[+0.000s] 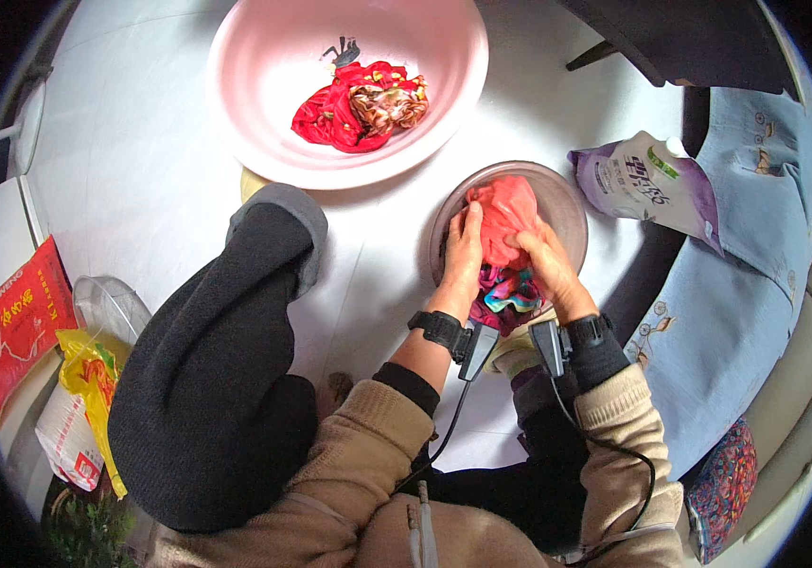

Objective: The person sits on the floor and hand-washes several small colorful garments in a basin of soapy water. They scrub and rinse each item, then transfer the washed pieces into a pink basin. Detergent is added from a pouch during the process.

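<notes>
Both my hands are in a small round basin (579, 234) on the floor. My left hand (464, 248) presses on the left side of a bunched coral-pink cloth (504, 213). On the cloth's right side my right hand (549, 263) grips it with thumb and fingers. Beneath, nearer to me, lies a crumpled multicoloured cloth (509, 292) in purple, blue and maroon. Beyond, to the left, a large pink basin (236, 128) holds a wet-looking red cloth (331, 117) and a brown-and-cream patterned cloth (388, 108). The bottom of the small basin is mostly hidden.
A purple-and-white refill pouch (651, 181) with a spout leans by a sofa with a light-blue cover (725, 312). At left are a red package (23, 319), a yellow plastic bag (90, 383) and a clear bin (111, 305). A dark furniture piece (697, 42) stands at upper right.
</notes>
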Tool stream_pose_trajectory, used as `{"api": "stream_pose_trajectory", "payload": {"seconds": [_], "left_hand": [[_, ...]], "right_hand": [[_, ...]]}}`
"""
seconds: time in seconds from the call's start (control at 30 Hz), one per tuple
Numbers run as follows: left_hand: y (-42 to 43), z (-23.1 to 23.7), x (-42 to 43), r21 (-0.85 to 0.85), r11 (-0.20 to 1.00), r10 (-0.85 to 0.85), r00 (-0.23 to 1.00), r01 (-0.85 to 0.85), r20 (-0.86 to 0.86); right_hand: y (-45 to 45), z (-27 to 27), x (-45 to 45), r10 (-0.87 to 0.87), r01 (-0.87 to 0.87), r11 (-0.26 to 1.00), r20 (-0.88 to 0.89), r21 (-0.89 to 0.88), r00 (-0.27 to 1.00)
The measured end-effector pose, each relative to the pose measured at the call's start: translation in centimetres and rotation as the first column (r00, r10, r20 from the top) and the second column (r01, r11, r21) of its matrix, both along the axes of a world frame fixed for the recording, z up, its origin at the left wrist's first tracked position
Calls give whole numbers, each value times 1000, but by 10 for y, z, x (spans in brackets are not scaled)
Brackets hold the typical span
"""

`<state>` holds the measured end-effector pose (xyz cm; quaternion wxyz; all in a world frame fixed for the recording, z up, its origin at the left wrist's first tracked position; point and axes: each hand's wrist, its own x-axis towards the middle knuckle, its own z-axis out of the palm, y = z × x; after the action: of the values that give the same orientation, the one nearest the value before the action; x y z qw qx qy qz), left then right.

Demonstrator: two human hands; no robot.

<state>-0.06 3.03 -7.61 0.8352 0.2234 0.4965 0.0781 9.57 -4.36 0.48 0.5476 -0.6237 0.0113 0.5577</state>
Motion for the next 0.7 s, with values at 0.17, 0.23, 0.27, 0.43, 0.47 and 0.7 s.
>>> {"api": "stream_pose_trajectory", "payload": {"seconds": [0.17, 0.23, 0.27, 0.43, 0.47, 0.7], "left_hand": [[1, 10, -11, -551, 832, 246, 930, -58, 273], [-1, 11, -13, -560, 813, 270, 956, -161, 117], [-2, 13, -12, -458, 874, 249, 959, -162, 134], [-2, 28, 3, 23, 1000, -6, 995, 8, -95], [-2, 32, 5, 123, 989, -66, 988, 83, -141], [2, 20, 2, 253, 951, -116, 965, 176, -235]], "right_hand": [[10, 17, -51, -43, 44, 998, 30, -43, 999], [13, 6, -61, 98, -55, 992, 396, -118, 913], [12, 0, -60, 248, -95, 959, 624, -267, 741], [-9, -25, -12, 599, 13, 783, 759, -622, 253], [-13, -29, -1, 633, 40, 758, 748, -652, 202], [-13, -71, 15, 616, -110, 753, 635, -649, 466]]}}
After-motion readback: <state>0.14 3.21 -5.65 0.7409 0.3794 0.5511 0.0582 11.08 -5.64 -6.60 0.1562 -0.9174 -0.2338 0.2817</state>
